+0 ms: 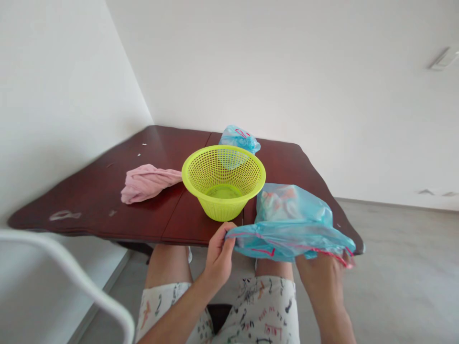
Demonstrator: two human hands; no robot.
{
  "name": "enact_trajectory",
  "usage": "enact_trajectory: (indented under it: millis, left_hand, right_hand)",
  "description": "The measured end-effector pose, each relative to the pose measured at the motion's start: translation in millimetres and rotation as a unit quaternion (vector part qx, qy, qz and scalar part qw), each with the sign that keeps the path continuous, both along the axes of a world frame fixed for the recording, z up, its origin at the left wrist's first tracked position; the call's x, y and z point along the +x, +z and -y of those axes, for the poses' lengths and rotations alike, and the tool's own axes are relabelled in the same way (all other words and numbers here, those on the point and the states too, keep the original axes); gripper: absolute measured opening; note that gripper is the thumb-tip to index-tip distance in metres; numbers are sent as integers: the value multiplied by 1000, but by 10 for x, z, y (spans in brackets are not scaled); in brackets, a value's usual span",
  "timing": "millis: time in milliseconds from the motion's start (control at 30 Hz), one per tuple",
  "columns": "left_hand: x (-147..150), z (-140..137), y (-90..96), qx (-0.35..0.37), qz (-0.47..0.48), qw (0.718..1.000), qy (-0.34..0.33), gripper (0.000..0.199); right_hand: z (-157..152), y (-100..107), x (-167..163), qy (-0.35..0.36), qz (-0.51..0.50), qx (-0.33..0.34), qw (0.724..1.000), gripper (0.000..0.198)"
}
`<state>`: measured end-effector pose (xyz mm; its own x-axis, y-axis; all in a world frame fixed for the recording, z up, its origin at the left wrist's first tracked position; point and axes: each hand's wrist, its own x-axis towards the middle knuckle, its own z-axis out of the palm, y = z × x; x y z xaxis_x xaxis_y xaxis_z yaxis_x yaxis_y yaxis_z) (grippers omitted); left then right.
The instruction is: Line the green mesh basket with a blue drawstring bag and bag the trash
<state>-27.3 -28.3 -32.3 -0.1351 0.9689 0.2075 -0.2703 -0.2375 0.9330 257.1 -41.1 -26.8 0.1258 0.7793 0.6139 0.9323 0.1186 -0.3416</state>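
A translucent blue plastic bag with a red drawstring lies at the table's near right edge, its mouth toward me. Pale and orange items show blurrily through its film. My left hand pinches the left end of the bag's mouth between thumb and fingers. At the right end, my right hand reaches up to the mouth from below. The film and drawstring cover its fingers, so their grip is hidden. Just beyond my left hand stands a yellow-green plastic basket with perforated sides; nothing shows inside it.
Left of the basket, a pink cloth lies crumpled on the dark red table. Another blue plastic bag sits behind the basket. White walls border the table at the left and back. A white curved rail is at lower left.
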Motion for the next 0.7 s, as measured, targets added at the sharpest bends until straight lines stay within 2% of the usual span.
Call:
enact_trajectory:
  millis: [100,167,267,367,433,467,600,700]
  left_hand:
    - [43,-40,-99,-30,99,993,55,54]
    - [65,-39,-149,-36,146,987,55,51]
    - [86,26,-174,-7,153,988,-14,45]
    - [106,130,-133,50,114,986,-106,39]
    - [127,188,-80,82,83,984,-133,35]
    - [141,210,-50,95,70,984,-132,34]
    - [204,242,52,138,39,984,-109,32]
    - [222,203,80,154,37,982,-103,36]
  right_hand:
    - [-56,-111,192,-27,34,-41,998,63]
    - [-83,-152,258,-16,45,-62,997,72]
    - [-84,-79,232,30,47,-74,996,69]
    - [-75,76,63,132,51,-84,986,42]
    - [-128,150,-79,181,63,-98,977,24]
    - [-185,169,-141,186,69,-110,974,21]
    - [-567,141,-236,158,91,-162,970,37]
    - [-840,73,-174,176,114,-152,966,50]
